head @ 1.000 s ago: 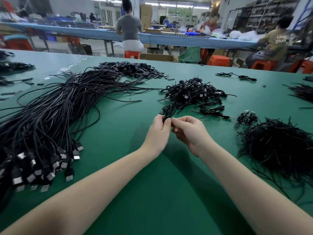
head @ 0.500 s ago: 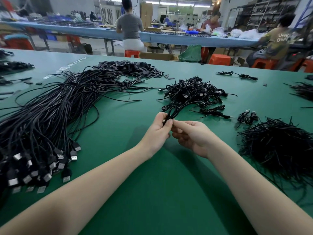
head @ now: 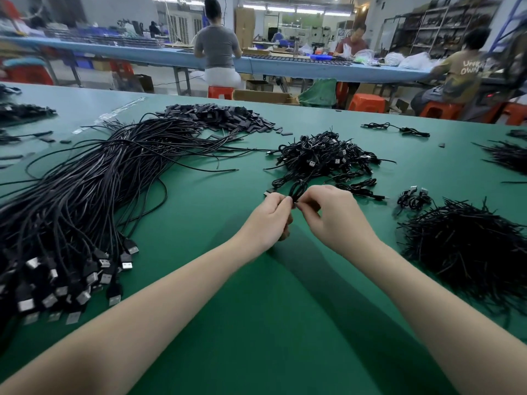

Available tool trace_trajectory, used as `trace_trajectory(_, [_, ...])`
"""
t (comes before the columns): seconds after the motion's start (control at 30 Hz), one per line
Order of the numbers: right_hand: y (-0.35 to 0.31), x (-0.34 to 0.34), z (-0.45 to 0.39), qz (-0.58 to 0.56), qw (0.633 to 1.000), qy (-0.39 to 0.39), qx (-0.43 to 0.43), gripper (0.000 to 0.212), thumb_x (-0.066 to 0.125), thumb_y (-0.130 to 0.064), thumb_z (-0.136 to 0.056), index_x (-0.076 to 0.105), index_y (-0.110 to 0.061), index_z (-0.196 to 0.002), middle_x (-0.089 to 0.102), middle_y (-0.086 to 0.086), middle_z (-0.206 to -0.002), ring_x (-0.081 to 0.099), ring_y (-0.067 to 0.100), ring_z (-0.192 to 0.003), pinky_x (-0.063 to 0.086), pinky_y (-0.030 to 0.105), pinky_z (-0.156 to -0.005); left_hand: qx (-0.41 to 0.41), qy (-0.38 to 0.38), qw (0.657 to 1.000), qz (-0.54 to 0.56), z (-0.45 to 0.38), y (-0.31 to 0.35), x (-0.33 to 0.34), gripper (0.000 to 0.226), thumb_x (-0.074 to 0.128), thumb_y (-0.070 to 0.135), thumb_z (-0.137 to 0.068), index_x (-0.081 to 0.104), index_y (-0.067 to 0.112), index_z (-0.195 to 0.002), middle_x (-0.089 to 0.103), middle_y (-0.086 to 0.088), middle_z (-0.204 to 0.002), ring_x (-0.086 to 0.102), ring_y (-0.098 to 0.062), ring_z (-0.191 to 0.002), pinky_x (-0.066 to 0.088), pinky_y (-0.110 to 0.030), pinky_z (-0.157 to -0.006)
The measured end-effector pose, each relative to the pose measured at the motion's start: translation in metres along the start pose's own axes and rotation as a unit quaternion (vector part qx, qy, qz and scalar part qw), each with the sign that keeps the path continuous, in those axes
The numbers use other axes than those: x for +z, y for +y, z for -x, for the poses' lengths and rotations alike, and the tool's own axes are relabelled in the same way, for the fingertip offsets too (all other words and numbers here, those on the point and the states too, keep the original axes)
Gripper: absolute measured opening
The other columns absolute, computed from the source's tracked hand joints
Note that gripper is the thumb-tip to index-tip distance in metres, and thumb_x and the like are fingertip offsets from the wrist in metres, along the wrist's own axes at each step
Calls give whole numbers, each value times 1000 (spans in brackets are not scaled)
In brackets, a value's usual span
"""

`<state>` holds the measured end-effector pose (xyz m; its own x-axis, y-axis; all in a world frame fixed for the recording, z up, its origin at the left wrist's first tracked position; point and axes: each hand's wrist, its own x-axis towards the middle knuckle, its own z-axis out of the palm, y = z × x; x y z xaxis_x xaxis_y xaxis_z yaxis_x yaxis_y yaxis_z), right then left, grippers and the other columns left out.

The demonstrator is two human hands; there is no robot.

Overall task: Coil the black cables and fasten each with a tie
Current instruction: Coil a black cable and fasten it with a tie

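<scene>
A small coiled black cable sticks up between my two hands above the green table. My left hand grips the coil from the left, its fingers curled round it. My right hand pinches the coil's middle from the right with thumb and fingertips; any tie there is too small to make out. A big bundle of loose black USB cables lies at the left. Black ties are heaped at the right. Coiled cables are piled just beyond my hands.
Flat black sleeves are heaped at the back centre. Two coiled cables lie beside the tie heap, another lies farther back. More tie strands sit at the right edge. People sit at a blue bench behind.
Both hands have stayed in place over the table while the fingers worked on the coil. My right hand's fingers have curled in tighter and the coil now stands more upright between the hands.
</scene>
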<state>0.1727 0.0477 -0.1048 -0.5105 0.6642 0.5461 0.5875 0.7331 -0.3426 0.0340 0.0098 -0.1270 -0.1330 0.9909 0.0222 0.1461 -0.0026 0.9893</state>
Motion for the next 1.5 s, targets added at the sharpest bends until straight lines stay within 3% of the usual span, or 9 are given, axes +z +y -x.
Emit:
trace_trajectory(0.27, [0,-28,0,223,906,4,-360,18,46,6,-86,58,-1,-74,54,14,-74,67,36,-95,58,43,-78,-236,-244,941,-18,8,43,-38,51,45,50,-93,63,20,-57,66,5,-58,60,-7,-46,36,-13,-44])
trace_trajectory(0.4, [-2,-30,5,-41,991,75,-100,11,54,-5,-89,55,-8,-79,51,1,-77,58,22,-71,51,44,-58,-56,-245,966,55,9,55,-42,48,41,57,-92,78,28,-86,65,13,-72,58,-6,-62,43,-20,-58])
trace_trajectory(0.5, [-4,-30,4,-245,963,29,110,17,58,-7,-93,54,-11,-78,63,7,-75,71,20,-69,59,40,-64,191,-145,963,-125,7,50,-37,37,55,11,-92,69,41,-108,62,23,-98,56,3,-88,45,-14,-70])
trace_trajectory(0.63, [-8,-28,2,-321,930,-39,173,13,59,-7,-93,59,-9,-79,65,6,-74,71,10,-67,57,22,-63,311,-53,892,-323,8,44,-35,74,42,-15,-71,65,33,-122,64,-1,-127,41,-2,-130,33,-2,-94])
trace_trajectory(0.77, [-9,-34,-2,-318,932,-36,169,13,62,-10,-91,63,-13,-78,67,-9,-63,68,5,-65,49,18,-53,364,13,855,-368,9,44,-34,57,59,0,-79,64,35,-124,66,6,-124,56,-8,-120,48,-30,-98])
trace_trajectory(1.03, [-8,-32,-5,-263,952,3,157,13,67,-14,-87,67,-14,-74,68,2,-67,60,19,-62,44,27,-56,300,72,908,-284,5,36,-27,16,68,27,-88,74,20,-102,57,2,-88,49,-7,-84,37,-14,-74])
trace_trajectory(1.17, [-12,-27,-1,-31,991,128,-24,6,68,-4,-85,69,-8,-81,65,0,-75,56,13,-69,43,20,-64,66,-27,997,-19,14,44,-9,20,54,26,-98,63,18,-82,65,6,-70,61,-4,-60,48,-22,-60])
trace_trajectory(1.3, [-5,-25,3,190,940,161,-231,5,65,3,-81,70,1,-83,64,13,-76,63,32,-67,53,37,-60,-137,-89,962,219,16,55,-15,24,53,23,-95,62,17,-74,59,5,-54,53,-5,-42,44,-15,-40])
trace_trajectory(1.5, [-9,-28,-3,20,987,150,-55,6,63,-6,-88,68,-5,-86,62,3,-79,60,17,-71,47,32,-60,-1,-99,979,179,13,54,-18,35,42,1,-94,63,26,-107,70,2,-81,65,-7,-66,51,-18,-57])
